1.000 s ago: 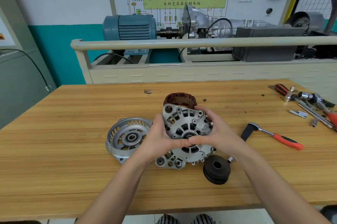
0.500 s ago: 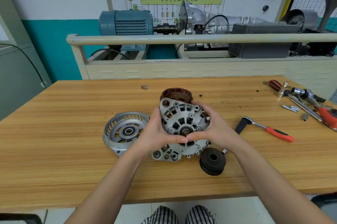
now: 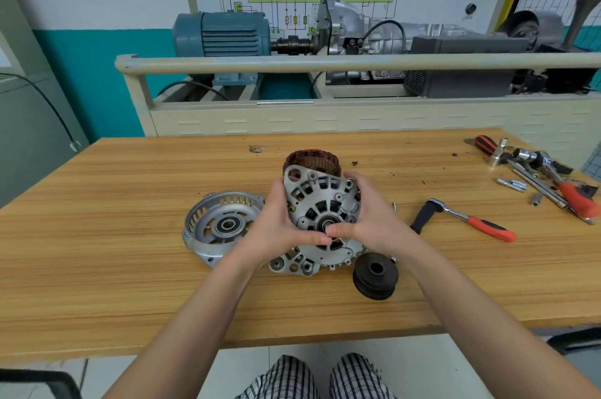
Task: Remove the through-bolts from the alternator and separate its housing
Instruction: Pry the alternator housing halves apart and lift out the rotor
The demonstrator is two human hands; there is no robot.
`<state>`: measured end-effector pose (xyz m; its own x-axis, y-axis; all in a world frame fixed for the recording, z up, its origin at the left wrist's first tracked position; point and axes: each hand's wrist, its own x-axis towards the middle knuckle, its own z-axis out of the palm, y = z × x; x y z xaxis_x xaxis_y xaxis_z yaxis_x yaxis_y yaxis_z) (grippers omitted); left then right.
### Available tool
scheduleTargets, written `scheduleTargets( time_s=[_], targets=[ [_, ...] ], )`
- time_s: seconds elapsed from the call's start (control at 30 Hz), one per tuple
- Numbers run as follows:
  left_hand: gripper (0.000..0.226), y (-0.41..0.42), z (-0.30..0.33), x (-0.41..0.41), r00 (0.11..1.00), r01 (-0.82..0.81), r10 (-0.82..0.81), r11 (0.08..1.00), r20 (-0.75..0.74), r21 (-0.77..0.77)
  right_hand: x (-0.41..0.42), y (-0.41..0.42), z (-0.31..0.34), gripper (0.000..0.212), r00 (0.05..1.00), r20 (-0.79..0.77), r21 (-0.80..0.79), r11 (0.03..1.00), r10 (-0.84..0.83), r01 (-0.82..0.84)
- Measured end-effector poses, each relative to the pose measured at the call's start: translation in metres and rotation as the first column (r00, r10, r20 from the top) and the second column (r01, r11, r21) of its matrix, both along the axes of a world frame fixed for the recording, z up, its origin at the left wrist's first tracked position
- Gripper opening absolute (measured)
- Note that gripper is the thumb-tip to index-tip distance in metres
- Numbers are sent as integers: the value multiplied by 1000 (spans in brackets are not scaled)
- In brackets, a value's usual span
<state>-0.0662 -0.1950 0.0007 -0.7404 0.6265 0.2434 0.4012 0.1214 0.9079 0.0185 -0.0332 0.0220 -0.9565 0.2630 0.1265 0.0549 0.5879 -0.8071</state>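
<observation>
I am holding the silver cast-aluminium rear housing half (image 3: 322, 213), with its brown copper-wound stator ring (image 3: 310, 162) at the far end, tilted up on the wooden workbench (image 3: 130, 268). My left hand (image 3: 276, 223) and right hand (image 3: 370, 219) are curling round its two sides, and both thumbs are pressing together at the central bearing bore, probably so I can push the shaft out while the fingers brace the casting. The silver slotted front housing half (image 3: 221, 226) is lying flat just left of it, already parted, so the bolts look to be out. The black grooved pulley (image 3: 375, 275) is sitting near my right wrist. The red-handled ratchet wrench (image 3: 468, 219) is lying further right, within reach.
</observation>
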Motion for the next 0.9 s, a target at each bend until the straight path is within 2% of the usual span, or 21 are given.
scheduleTargets(
  time_s=[0.17,0.47,0.63,0.73,0.8,0.9],
  targets=[
    [92,5,-2,0,996,-65,64,998,-58,-9,0,-4,-3,111,998,-38,26,998,-50,51],
    [86,9,0,-3,996,-54,51,998,-78,-30,0,-4,-9,106,992,-84,2,995,-96,96],
    [87,7,3,-5,996,-48,43,996,-77,-69,0,0,-6,107,997,-71,-12,1000,-26,25],
    [92,7,6,-4,997,-44,37,994,-71,-100,5,6,-1,114,997,-32,-46,997,64,-65],
    [95,8,5,-2,996,-72,68,994,-55,-80,7,9,3,118,995,-11,-66,993,100,-101],
    [92,10,3,4,989,-143,142,989,-40,-33,8,10,4,111,991,-33,-139,982,126,-129]
  ],
)
